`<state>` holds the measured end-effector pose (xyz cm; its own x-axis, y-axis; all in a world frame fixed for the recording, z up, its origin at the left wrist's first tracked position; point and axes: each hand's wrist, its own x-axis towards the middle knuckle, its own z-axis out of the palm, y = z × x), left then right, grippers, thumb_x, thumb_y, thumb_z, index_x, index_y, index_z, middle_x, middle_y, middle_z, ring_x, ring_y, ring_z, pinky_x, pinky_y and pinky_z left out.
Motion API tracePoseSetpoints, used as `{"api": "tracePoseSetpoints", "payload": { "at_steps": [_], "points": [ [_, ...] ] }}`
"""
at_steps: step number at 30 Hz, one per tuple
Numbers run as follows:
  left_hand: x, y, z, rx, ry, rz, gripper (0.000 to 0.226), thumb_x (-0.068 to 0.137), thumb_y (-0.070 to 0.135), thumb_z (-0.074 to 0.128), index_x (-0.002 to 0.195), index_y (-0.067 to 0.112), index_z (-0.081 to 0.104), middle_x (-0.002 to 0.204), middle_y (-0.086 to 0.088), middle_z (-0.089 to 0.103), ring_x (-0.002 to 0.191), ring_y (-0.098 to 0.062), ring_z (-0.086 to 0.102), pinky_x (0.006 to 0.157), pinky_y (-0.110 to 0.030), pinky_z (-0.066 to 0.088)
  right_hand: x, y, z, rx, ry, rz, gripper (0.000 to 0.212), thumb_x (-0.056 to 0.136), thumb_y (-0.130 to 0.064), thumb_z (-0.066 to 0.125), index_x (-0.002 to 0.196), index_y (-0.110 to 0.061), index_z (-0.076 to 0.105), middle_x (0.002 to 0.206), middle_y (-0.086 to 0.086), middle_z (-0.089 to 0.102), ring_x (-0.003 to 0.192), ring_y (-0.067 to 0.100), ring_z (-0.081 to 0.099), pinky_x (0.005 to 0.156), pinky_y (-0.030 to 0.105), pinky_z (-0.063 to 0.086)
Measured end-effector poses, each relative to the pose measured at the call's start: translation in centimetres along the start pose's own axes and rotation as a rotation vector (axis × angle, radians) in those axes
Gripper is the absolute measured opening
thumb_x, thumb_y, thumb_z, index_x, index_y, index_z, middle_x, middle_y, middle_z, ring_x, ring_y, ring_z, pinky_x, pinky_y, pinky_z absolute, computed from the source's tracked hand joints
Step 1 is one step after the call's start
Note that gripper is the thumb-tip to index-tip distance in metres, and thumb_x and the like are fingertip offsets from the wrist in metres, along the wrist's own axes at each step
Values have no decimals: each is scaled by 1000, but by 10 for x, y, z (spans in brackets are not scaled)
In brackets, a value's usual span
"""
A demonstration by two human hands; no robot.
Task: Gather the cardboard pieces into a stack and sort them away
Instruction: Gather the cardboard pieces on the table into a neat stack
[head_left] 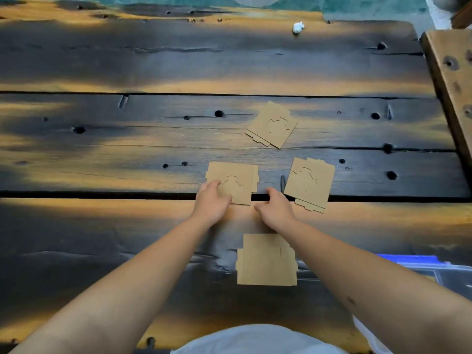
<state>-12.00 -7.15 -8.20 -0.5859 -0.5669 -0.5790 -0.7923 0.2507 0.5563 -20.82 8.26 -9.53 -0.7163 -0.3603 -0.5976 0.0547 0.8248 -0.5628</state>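
- Cardboard pieces lie in four separate spots on the dark plank table (102, 60), all in the centre-right of the frame; none is stacked yet.
- Our left hand (212, 201) rests on the lower left corner of the centre piece (233, 181), fingers curled and pressing onto it, thumb by the near edge; whether it is already pinching the card or only holding it flat, we cannot tell.
- Our right hand (277, 206) sits just right of that piece, loosely curled, fingertips down at the dark gap between planks, holding nothing that we can see.
- Just beyond the right hand lies the right piece (310, 183), tilted, its tabbed edge across the same gap.
- Further up the frame is the upper piece (273, 125), turned at an angle and well apart from the hands.
- Below the hands, between our forearms, is the near piece (267, 260), lying square.
- At the lower right edge a clear bin with a blue rim (419, 263) shows partly; we judge it the likely place for the finished stack.
- To do this step well, we should slide the centre piece toward us until an edge lifts, then pinch it.
- The plank gap could catch a tab, so we would lift rather than drag across it.
- Squaring edges as each piece joins keeps the stack tidy.
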Motion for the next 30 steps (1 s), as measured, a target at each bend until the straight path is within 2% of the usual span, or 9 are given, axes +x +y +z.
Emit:
{"api": "tracePoseSetpoints", "payload": {
  "at_steps": [2, 6, 12, 16, 19, 23, 25, 28, 30],
  "points": [
    [13, 5, -5, 60, -3, 40, 63, 85, 24, 59, 144, 12, 41, 149, -11, 33, 136, -26, 37, 110, -28, 25, 10, -8, 2, -42, -12, -37, 49, 82, -28, 63, 128, -14, 52, 129, 10, 54, 118, 27, 50, 89, 31, 38],
    [32, 7, -5, 165, -18, 30, 62, 84, 27, 57, 144, 16, 42, 154, -16, 28, 138, -37, 28, 115, -36, 25, 25, -22, 12, -55, -20, -74, 45, 81, -26, 63, 122, -11, 54, 126, 10, 53, 120, 29, 47, 96, 34, 36],
    [32, 1, 0, 209, -9, 37, 57, 86, 27, 56, 140, 16, 46, 154, -19, 28, 139, -38, 25, 114, -35, 23, 29, -26, 19, -25, 11, -52, 53, 81, -27, 64, 129, -8, 49, 133, 13, 49, 123, 30, 46, 93, 33, 35],
    [22, -4, 1, 20, 41, -21, 59, 85, 23, 61, 140, 11, 44, 147, -15, 32, 134, -33, 37, 112, -32, 29, 31, -25, 16, 2, -16, -59, 72, 84, -34, 65, 146, -14, 35, 148, 9, 42, 135, 28, 39, 108, 37, 33],
    [13, -6, 1, -204, 102, -156, 61, 83, 21, 63, 140, 12, 42, 144, -11, 33, 127, -28, 45, 100, -25, 31, 30, -24, 13, 45, -44, -62, 77, 85, -36, 67, 150, -17, 30, 153, 5, 36, 139, 28, 33, 114, 44, 30],
    [6, -8, -1, -311, 117, -243, 78, 82, 24, 61, 151, 19, 26, 152, -11, 32, 135, -28, 39, 109, -34, 30, 29, -21, 8, 111, -61, -87, 74, 86, -32, 68, 149, -17, 33, 152, 4, 37, 137, 24, 36, 112, 38, 31],
    [3, -9, -2, -388, 63, -276, 77, 81, 24, 59, 151, 22, 27, 142, -12, 47, 126, -32, 51, 107, -42, 41, 29, -20, 5, 142, -88, -90, 73, 86, -31, 69, 148, -18, 33, 151, 3, 38, 135, 21, 39, 109, 36, 32],
    [-2, -13, -2, -446, 10, -301, 59, 79, 21, 56, 137, 27, 43, 115, -11, 64, 103, -31, 64, 90, -45, 53, 30, -17, 1, 133, -131, -105, 74, 86, -30, 70, 149, -19, 32, 151, 3, 38, 134, 21, 40, 109, 36, 34],
    [-5, -16, -1, -459, 6, -311, 29, 82, 20, 55, 106, 35, 52, 102, -6, 65, 88, -25, 66, 84, -42, 55, 30, -14, 0, 97, -132, -137, 75, 85, -30, 71, 148, -19, 32, 149, 3, 39, 132, 20, 41, 107, 33, 34]
  ]
}}
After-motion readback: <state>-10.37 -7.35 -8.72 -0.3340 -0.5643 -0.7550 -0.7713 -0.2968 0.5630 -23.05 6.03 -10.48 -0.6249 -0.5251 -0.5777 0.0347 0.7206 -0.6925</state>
